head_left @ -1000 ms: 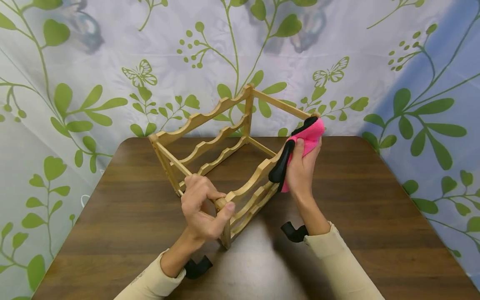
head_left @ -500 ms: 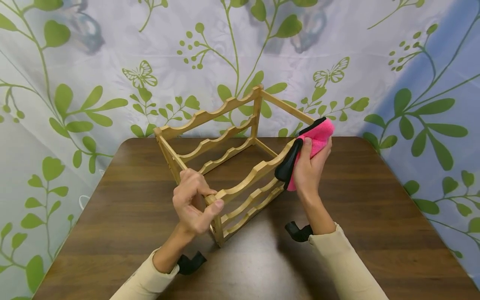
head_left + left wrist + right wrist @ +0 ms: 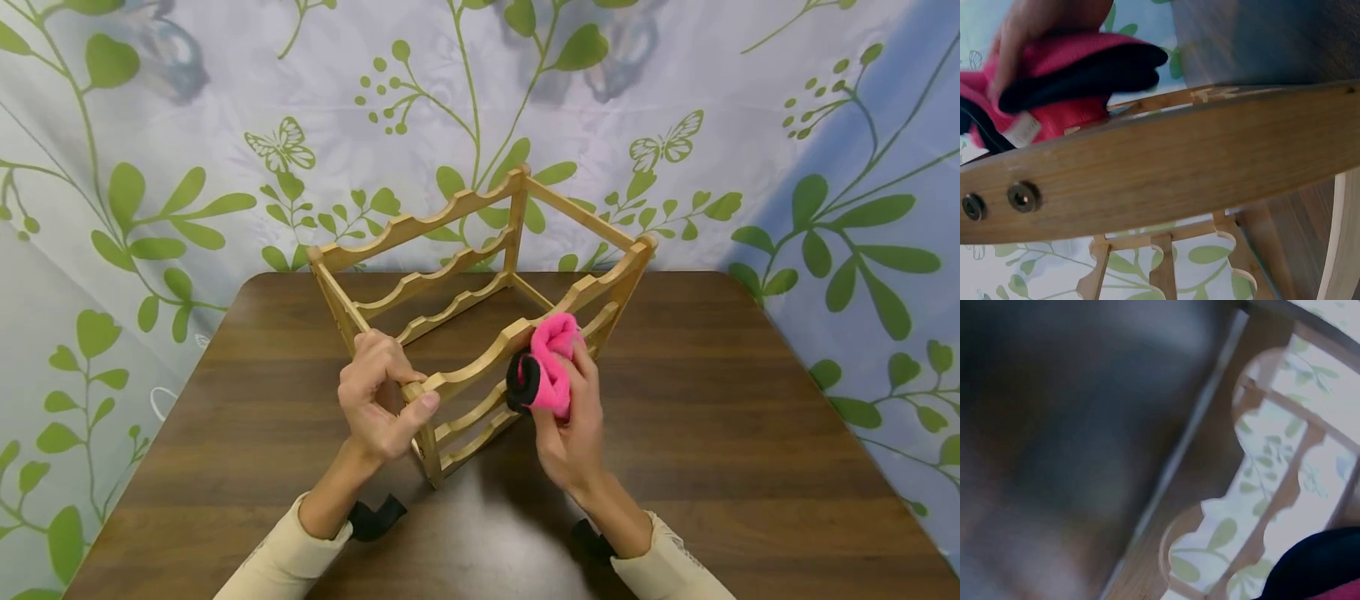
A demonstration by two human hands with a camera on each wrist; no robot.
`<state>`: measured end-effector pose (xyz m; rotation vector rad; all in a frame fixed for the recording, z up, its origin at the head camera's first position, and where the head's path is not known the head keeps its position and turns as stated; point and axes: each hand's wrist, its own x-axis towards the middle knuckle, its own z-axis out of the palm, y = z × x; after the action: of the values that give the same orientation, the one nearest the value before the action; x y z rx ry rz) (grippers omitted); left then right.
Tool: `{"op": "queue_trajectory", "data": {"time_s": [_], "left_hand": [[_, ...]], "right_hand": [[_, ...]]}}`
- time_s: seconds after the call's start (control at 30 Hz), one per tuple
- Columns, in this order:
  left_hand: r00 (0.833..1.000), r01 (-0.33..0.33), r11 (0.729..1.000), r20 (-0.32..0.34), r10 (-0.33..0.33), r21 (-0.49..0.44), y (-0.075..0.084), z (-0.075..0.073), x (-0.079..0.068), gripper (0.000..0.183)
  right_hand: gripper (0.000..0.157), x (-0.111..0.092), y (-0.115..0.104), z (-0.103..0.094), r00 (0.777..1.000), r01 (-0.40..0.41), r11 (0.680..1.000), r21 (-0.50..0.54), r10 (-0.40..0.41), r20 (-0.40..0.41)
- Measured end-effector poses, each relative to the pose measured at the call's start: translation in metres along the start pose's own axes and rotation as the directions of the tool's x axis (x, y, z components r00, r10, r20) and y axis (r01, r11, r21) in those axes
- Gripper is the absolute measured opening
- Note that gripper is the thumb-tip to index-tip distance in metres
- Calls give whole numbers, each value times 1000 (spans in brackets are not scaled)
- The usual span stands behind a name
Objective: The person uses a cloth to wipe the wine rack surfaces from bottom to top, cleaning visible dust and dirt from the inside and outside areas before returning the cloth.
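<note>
A light wooden wine rack (image 3: 515, 333) with scalloped rails stands tilted on the table, one corner towards me. My left hand (image 3: 378, 398) grips its near top corner, thumb over the near side. Bunched in my right hand (image 3: 576, 433) is a pink and black cloth (image 3: 553, 367), lying against the middle of the near top scalloped rail. The left wrist view has a wooden bar (image 3: 1179, 165) with two bolt heads across it, and the cloth (image 3: 1063, 119) with a white tag behind. At the right wrist view's lower right corner only the cloth's dark edge (image 3: 1319, 562) shows.
The dark brown wooden table (image 3: 720, 400) extends to both sides of the rack. Behind it hangs a pale curtain (image 3: 337, 67) printed with green leaves and butterflies. A thin white loop (image 3: 159, 404) shows at the table's left edge. Black straps sit at both wrists.
My right hand has slid the cloth along the near top rail, from the far right corner back towards me. The rack shifted slightly right earlier; my left hand keeps its grip.
</note>
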<state>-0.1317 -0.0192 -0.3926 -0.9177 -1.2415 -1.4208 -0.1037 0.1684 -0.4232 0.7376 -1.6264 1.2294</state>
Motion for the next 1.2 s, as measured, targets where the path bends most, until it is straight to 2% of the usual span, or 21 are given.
{"op": "queue_trajectory", "data": {"time_s": [0.03, 0.1, 0.17, 0.23, 0.3, 0.4, 0.47, 0.57, 0.67, 0.73, 0.87, 1.07, 1.13, 1.2], "left_hand": [[1000, 1, 1000, 8, -1, 2, 0, -1, 0, 41], [1000, 1, 1000, 23, -1, 7, 0, -3, 0, 41], [999, -4, 1000, 37, 4, 12, 0, -4, 1, 41], [999, -15, 1000, 37, 14, 21, -1, -4, 1, 42], [999, -38, 998, 24, 36, 55, 0, -3, 0, 42], [996, -89, 978, 2, 91, 189, 4, -1, -7, 41], [992, -126, 943, 14, 127, 308, 9, 0, -13, 43], [987, -158, 886, 56, 149, 436, 16, 0, -19, 45], [986, -166, 864, 80, 145, 476, 19, -1, -20, 44], [985, -170, 857, 81, 149, 486, 20, -1, -19, 40], [982, -186, 860, 77, 170, 475, 19, -4, -16, 39], [976, -216, 866, 86, 199, 452, 17, -8, -11, 37], [974, -225, 867, 96, 204, 444, 16, -9, -11, 36], [974, -226, 870, 106, 200, 439, 16, -9, -12, 35]], "right_hand": [[31, -4, 1, 1, 995, 95, 995, -14, -95, 19], [26, -9, 4, 3, 959, 280, 958, -52, -277, 58], [22, -15, 7, 5, 896, 435, 897, -75, -424, 133], [23, -18, 7, 5, 828, 538, 838, -86, -507, 241], [28, -22, 7, 6, 780, 569, 817, -90, -502, 373], [42, -30, 7, 6, 735, 541, 833, -117, -400, 548], [55, -33, 7, 7, 710, 515, 839, -177, -302, 636], [71, -33, 7, 10, 671, 507, 818, -272, -177, 720], [75, -29, 7, 12, 648, 530, 782, -329, -122, 752], [71, -26, 7, 14, 646, 547, 765, -340, -127, 753], [62, -21, 8, 16, 644, 577, 745, -336, -162, 748], [64, -15, 15, 12, 616, 595, 729, -340, -141, 775], [61, -15, 18, 10, 614, 603, 720, -344, -144, 776], [57, -16, 21, 8, 622, 612, 710, -349, -160, 767]]}}
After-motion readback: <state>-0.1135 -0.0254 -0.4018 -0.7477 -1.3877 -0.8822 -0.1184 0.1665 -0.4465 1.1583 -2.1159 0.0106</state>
